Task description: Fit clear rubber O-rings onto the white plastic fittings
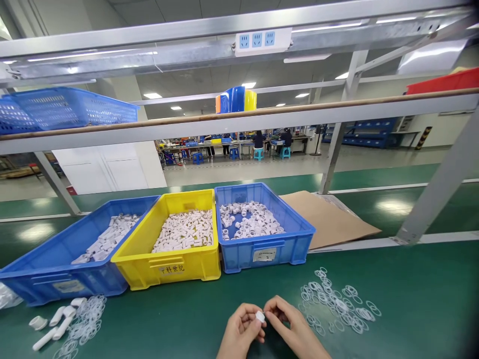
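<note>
Low in the middle of the view, my left hand (241, 331) and my right hand (294, 329) meet over the green table (179, 324). Between their fingertips they pinch a small white plastic fitting (260, 315). Just right of my right hand lies a scatter of clear rubber rings (337, 304). Behind the hands stand three bins: a left blue bin (48, 269) with white tubes, a yellow bin (168, 267) with white fittings, and a right blue bin (264, 249) with small white caps.
More clear rings (84, 319) and several white elbow pieces (56, 321) lie at the near left. A cardboard sheet (329, 219) lies right of the bins. A metal frame with a socket strip (262, 41) and blue baskets (71, 107) spans overhead. People sit at far benches.
</note>
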Motion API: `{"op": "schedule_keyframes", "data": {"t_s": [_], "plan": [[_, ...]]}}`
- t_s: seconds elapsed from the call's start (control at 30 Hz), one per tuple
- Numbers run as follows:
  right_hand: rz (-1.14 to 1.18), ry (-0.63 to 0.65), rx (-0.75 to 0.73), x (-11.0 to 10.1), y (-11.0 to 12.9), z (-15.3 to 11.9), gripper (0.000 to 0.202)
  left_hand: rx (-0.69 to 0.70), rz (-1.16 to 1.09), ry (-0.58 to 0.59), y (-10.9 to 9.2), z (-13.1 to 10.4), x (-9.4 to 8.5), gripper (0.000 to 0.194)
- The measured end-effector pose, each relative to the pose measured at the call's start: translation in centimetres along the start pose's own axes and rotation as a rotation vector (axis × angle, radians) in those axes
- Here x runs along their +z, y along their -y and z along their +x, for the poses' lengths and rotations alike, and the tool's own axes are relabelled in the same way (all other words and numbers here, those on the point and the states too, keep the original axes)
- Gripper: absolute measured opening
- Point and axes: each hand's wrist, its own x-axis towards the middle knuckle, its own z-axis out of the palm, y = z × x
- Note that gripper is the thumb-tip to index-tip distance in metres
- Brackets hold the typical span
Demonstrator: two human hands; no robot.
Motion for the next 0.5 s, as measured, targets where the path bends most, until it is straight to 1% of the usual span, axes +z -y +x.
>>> {"op": "schedule_keyframes", "data": {"t_s": [0.2, 0.3, 0.37, 0.43, 0.5], "plan": [[0.109, 0.008, 0.045, 0.0, 0.0, 0.0, 0.035, -0.004, 0.021, 0.046, 0.4, -0.1, 0.1, 0.055], [0.144, 0.015, 0.05, 0.0, 0.4, 0.0, 0.035, 0.001, 0.071, 0.059, 0.7, -0.1, 0.1, 0.057], [0.163, 0.017, 0.055, -0.1, 0.7, -0.1, 0.034, 0.005, 0.12, 0.06, 0.5, -0.3, 0.1, 0.056], [0.182, 0.021, 0.063, -0.1, 1.0, -0.1, 0.035, 0.02, 0.207, 0.055, -0.1, -0.5, 0.3, 0.048], [0.197, 0.033, 0.071, -0.1, 1.2, -0.2, 0.036, 0.055, 0.348, 0.031, -1.1, -0.8, 0.6, 0.032]]}}
